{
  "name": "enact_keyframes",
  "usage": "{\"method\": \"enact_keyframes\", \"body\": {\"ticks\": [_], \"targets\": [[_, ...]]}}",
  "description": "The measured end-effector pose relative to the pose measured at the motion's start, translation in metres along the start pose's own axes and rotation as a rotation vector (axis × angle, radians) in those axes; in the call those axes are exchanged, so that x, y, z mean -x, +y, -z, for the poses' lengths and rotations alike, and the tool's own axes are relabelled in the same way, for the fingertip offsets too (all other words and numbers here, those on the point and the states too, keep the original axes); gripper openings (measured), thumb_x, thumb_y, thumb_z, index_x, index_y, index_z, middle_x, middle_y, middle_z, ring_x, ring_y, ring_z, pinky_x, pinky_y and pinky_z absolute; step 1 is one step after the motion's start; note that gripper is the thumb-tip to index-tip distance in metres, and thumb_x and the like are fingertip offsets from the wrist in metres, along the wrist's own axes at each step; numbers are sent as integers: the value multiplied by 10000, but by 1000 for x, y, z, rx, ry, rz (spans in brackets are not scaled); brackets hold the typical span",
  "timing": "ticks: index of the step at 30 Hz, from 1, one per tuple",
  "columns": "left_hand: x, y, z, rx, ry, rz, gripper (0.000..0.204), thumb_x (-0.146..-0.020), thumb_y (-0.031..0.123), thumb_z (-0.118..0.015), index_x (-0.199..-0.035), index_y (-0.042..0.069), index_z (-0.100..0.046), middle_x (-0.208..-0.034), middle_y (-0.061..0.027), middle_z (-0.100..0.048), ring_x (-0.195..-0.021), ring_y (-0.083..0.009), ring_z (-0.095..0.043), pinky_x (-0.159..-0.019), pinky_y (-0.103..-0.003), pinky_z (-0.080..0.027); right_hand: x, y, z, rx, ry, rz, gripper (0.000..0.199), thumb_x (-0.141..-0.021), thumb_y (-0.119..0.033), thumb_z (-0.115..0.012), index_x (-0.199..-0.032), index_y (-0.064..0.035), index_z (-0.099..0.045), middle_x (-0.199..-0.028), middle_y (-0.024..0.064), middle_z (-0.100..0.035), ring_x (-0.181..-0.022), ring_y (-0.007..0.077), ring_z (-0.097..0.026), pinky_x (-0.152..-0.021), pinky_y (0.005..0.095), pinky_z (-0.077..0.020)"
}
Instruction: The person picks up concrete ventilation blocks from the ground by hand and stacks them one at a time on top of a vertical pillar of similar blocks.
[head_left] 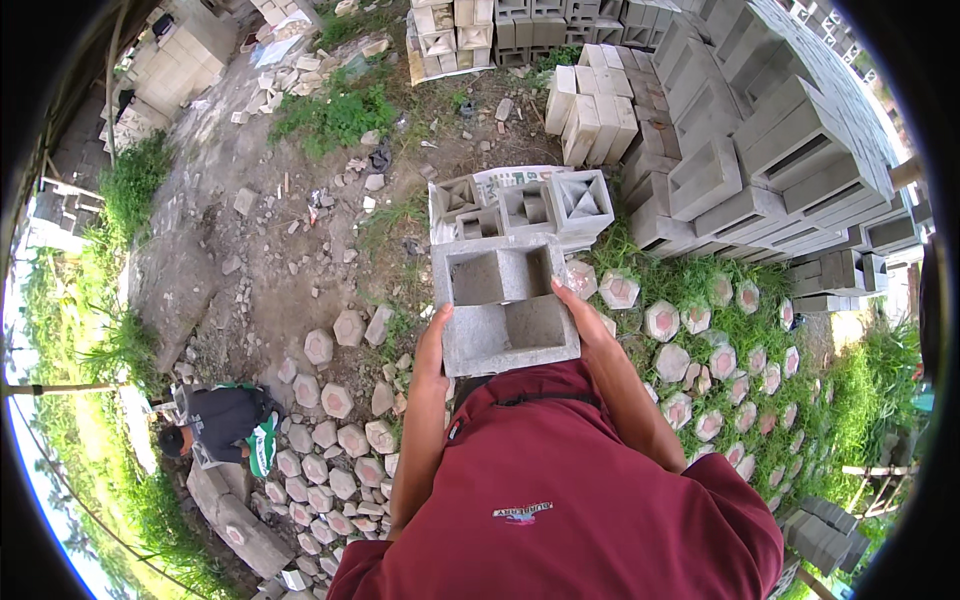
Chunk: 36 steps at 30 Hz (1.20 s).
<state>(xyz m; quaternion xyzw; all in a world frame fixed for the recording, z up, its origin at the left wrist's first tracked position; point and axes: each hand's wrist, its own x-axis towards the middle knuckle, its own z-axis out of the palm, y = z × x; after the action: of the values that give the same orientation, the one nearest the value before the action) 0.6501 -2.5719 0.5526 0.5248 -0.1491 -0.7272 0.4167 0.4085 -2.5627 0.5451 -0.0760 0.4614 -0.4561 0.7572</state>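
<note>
A grey concrete ventilation block (500, 303), square and divided into open cells, is held in front of my body. My left hand (431, 345) grips its left side, and my right hand (587, 322) grips the right side. Just beyond it stands a small group of similar grey blocks (583, 198), some with diamond or cross-shaped openings. They rest on a white printed sack (510, 177) on the ground. The held block hides part of the nearest ones.
Tall stacks of grey hollow blocks (780, 160) rise at the right. Pale blocks (598, 115) stand beside them, and more stacks (450, 35) are farther back. Hexagonal pavers (675, 362) lie in grass on both sides. At left, a person (228, 420) bends low. Rubble (280, 85) litters the dirt.
</note>
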Motion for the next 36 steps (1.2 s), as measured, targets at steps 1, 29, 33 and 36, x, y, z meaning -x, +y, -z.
{"method": "enact_keyframes", "body": {"ticks": [1, 29, 33, 36], "targets": [[-12, 8, -7, -29, 10, -26, 545, -856, 428, -623, -1190, 3, -553, -1098, -130, -631, -968, -230, -629, -854, -368, -489, -14, -12, -2, -7, 3, -10, 554, -911, -412, -587, -1233, 32, -516, -1143, 156, -607, -1003, 238, -618, -866, 357, -506], [-545, 198, -19, -628, -605, 893, 525, -774, 244, -651, -1197, -38, -523, -1090, -164, -631, -990, -286, -637, -908, -411, -506, -364, -24, -86, -199, 538, 239, 443, -801, -215, -646, -1152, 29, -533, -1020, 94, -616, -931, 167, -572, -874, 327, -454], [-572, 208, -32, -892, -652, 993, 530, -773, 174, -669, -1228, -39, -501, -1104, -158, -622, -1006, -274, -630, -910, -394, -500, -390, 4, -108, -359, 692, 255, 448, -791, -181, -653, -1167, 23, -520, -1030, 104, -611, -965, 196, -585, -895, 342, -465], [-597, 195, -18, -1009, -834, 792, 566, -766, 110, -680, -1277, -8, -467, -1144, -144, -601, -1051, -259, -602, -925, -377, -480, -417, 28, -105, -621, 683, 321, 497, -775, -120, -669, -1208, 20, -470, -1074, 123, -587, -968, 222, -592, -865, 376, -499]]}}
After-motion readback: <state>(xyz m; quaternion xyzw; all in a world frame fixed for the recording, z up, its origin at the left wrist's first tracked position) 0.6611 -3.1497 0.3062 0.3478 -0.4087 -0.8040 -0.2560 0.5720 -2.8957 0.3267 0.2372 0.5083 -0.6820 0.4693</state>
